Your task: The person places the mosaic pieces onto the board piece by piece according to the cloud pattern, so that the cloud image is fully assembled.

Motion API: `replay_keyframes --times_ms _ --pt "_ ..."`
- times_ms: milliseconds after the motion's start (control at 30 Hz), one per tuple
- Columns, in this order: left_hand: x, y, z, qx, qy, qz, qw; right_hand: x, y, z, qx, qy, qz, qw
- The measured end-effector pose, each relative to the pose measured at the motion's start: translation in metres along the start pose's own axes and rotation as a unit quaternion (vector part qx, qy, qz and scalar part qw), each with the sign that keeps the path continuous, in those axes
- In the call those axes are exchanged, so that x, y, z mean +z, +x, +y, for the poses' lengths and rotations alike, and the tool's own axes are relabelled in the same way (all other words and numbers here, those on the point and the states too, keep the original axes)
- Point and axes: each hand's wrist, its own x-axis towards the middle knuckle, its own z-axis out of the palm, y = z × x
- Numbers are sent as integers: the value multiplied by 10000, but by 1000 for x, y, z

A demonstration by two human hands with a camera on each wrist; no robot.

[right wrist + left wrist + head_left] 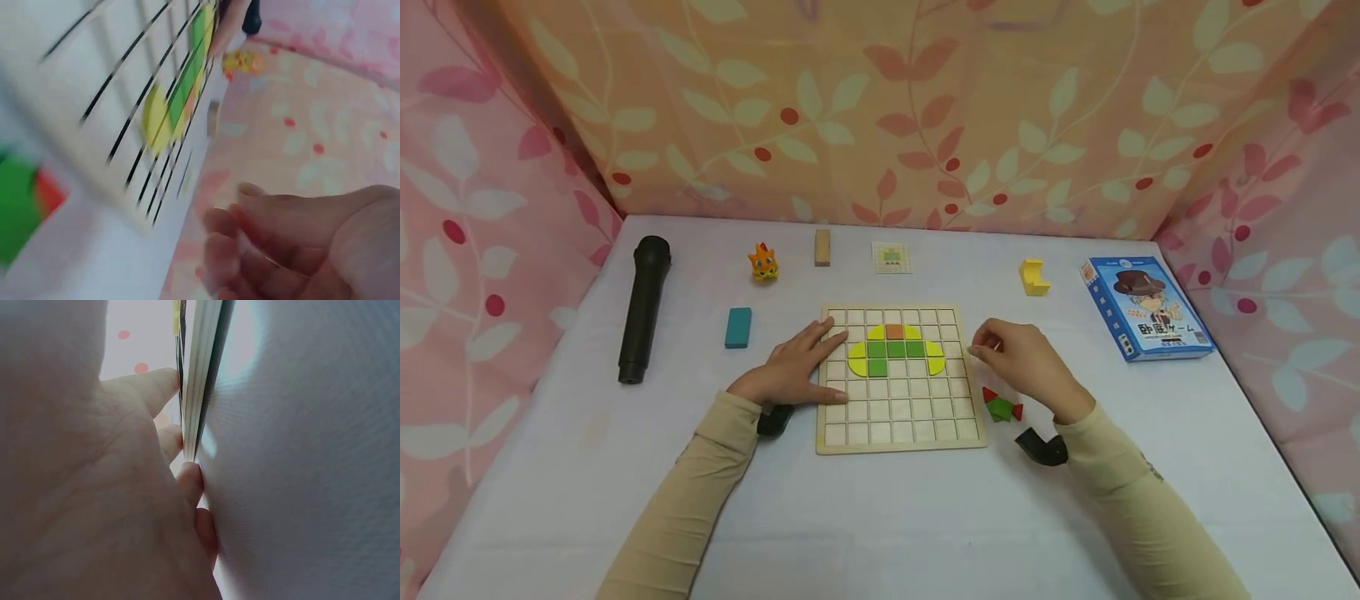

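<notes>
Head view: bright, even, diffuse light; shadows under the hands are faint; focus is sharp throughout, with mild bending at the edges. Left wrist view: too close, soft, with pale glare at the top. Right wrist view: motion-blurred across the board (pixel 125 106).

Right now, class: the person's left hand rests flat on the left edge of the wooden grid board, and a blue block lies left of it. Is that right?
Nearly. The block is teal, not blue, as the head view shows. The left hand does rest flat on the board's left edge.
</notes>
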Motion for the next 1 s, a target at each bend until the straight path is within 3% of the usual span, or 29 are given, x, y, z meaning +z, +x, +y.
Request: replay_keyframes --times_ms 200,400,600,867,1000 --pt "-1 1 0 -11 -43 -7 10000 0 -24 25 215 -349 -783 9961" --pt "0 2 -2 -85 31 -39 10000 12 -36 32 280 -656 -1153 9908" --pt "0 0 0 -43 19 4 10000 19 -40 30 338 -916 -1107 9890" --pt "-1 -1 2 -29 111 54 9999 20 -35 33 435 -851 -887 9915" --pt "-2 -3 4 -35 122 52 9999 15 -35 32 237 -660 -762 9946"
